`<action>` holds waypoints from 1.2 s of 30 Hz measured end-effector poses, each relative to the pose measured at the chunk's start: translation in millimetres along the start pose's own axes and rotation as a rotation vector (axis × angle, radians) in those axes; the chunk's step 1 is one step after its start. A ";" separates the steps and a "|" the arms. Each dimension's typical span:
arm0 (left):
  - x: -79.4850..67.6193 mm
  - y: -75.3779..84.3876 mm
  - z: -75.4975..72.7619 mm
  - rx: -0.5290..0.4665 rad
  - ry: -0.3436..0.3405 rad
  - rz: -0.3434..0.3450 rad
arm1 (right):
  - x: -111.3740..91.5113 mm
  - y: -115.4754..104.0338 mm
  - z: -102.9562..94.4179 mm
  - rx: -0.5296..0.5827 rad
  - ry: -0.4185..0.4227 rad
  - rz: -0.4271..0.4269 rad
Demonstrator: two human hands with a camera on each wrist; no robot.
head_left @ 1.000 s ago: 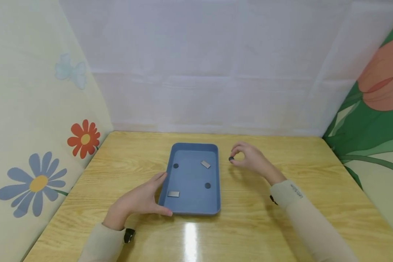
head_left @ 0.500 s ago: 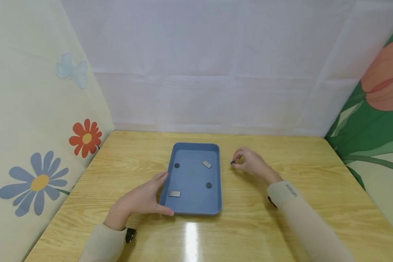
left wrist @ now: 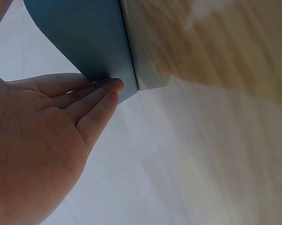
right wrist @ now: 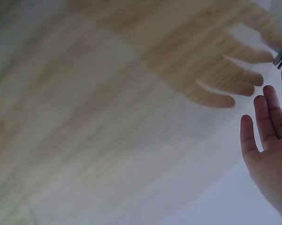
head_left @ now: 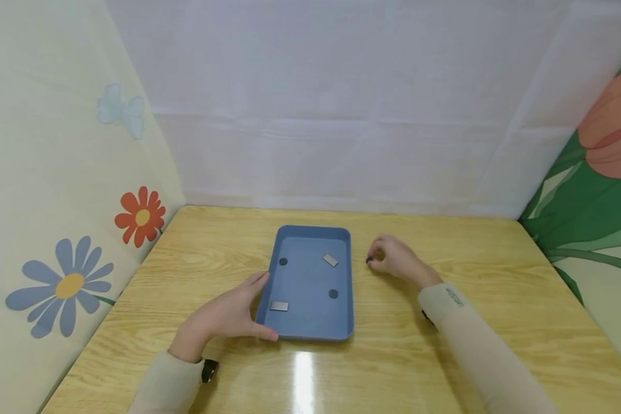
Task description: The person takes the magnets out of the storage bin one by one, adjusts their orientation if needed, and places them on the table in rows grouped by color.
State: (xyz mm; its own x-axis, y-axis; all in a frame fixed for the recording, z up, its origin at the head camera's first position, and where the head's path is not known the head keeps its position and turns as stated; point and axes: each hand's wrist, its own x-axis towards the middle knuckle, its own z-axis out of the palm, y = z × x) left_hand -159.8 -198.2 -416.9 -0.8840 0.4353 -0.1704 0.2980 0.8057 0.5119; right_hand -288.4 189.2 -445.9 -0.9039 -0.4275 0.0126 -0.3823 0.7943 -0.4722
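A wood-grain table is backed by a white sheet. On it, a blue tray is spanned at its near-left corner by the left hand — fingers extended, not clenched. Two dark discs and two bars are contained in it. A small dark piece is pinched by the right hand just right of the tray — contact with the table cannot be determined.

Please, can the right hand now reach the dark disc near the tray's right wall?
Probably yes: the right hand is close beside the tray, and nothing covers the dark disc. It would cross the tray's right wall, and it pinches a small dark piece.
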 end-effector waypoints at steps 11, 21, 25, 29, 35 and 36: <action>-0.5 1.3 -2.1 -0.007 -0.009 -0.007 | -2.2 -15.0 -8.7 0.051 0.078 -0.071; -0.8 -0.5 -1.4 -0.007 -0.007 0.001 | -4.8 -30.6 -12.4 0.076 0.080 -0.112; -1.3 -0.7 -1.5 -0.001 -0.003 0.014 | -5.4 -34.6 -13.0 0.057 0.078 -0.117; -1.6 -0.3 -1.7 0.002 -0.003 0.015 | -7.3 -39.7 -13.8 0.053 0.078 -0.119; -2.0 0.6 -1.7 -0.003 -0.004 0.016 | -10.4 -51.3 -13.7 0.046 0.069 -0.177; -2.1 0.9 -1.7 -0.004 -0.005 0.014 | -11.0 -53.3 -13.5 0.040 0.066 -0.192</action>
State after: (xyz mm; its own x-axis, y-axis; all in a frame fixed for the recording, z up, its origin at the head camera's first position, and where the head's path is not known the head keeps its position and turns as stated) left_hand -158.3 -199.0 -414.6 -0.8779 0.4485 -0.1679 0.3086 0.7979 0.5178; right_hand -260.6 157.4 -409.0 -0.8262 -0.5393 0.1630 -0.5422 0.6827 -0.4898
